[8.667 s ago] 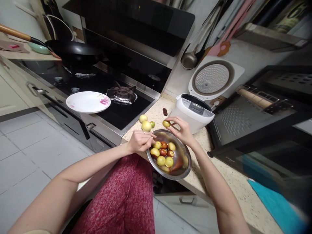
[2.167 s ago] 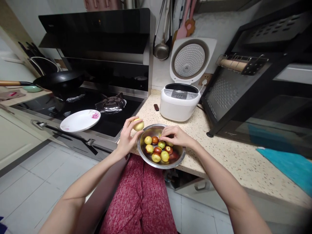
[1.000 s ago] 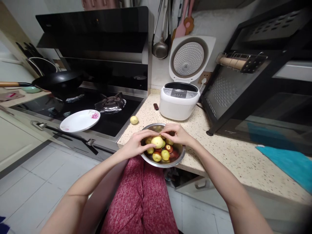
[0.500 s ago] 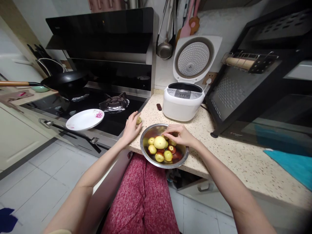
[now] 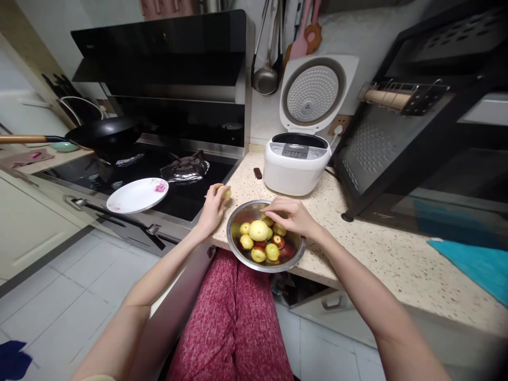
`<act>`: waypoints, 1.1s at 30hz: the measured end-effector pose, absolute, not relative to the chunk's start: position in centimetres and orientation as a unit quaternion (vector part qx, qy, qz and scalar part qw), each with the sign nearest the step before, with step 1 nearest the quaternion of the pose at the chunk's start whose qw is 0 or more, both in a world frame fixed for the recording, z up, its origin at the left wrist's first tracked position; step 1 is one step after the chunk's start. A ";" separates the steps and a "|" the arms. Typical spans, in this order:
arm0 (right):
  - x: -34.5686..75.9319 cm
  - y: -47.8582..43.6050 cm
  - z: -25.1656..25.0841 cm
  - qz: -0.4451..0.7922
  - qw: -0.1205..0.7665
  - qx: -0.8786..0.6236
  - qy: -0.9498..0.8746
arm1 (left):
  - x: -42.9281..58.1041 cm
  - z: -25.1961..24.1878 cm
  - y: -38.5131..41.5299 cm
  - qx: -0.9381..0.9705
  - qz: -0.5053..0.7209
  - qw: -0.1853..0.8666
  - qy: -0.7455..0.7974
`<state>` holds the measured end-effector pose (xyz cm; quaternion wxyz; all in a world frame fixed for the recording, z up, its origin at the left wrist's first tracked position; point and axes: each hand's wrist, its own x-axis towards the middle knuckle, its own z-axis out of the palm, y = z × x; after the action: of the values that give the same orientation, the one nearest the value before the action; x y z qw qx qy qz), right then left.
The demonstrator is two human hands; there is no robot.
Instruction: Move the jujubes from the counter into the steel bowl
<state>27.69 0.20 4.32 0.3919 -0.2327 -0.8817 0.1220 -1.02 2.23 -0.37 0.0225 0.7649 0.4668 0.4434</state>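
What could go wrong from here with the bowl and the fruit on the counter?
The metal bowl seems to overhang the counter edge; a push from the right hand may tip it. The yellow fruit that the left hand grips sits beside the stove and may roll away if dropped.

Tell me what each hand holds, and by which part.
The left hand has a small yellow-green fruit beside the bowl, clasping its near side. The right hand touches fruits in the bowl; a grip cannot be told.
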 end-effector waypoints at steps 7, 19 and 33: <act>27.2 -0.8 5.3 0.068 0.435 -0.199 -0.875 | 1.5 3.5 -3.1 0.793 0.489 0.077 0.356; 26.7 -2.0 5.2 0.073 0.391 -0.161 -0.903 | 3.4 2.7 -6.2 0.798 0.485 0.172 0.314; 30.3 -1.5 9.3 0.205 0.283 -0.206 -0.914 | 3.1 2.0 -5.8 0.822 0.499 0.145 0.235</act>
<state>30.31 -1.47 9.35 0.2829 -0.2058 -0.9142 0.2047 3.14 -5.85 2.04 0.1446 0.8216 0.2349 0.4988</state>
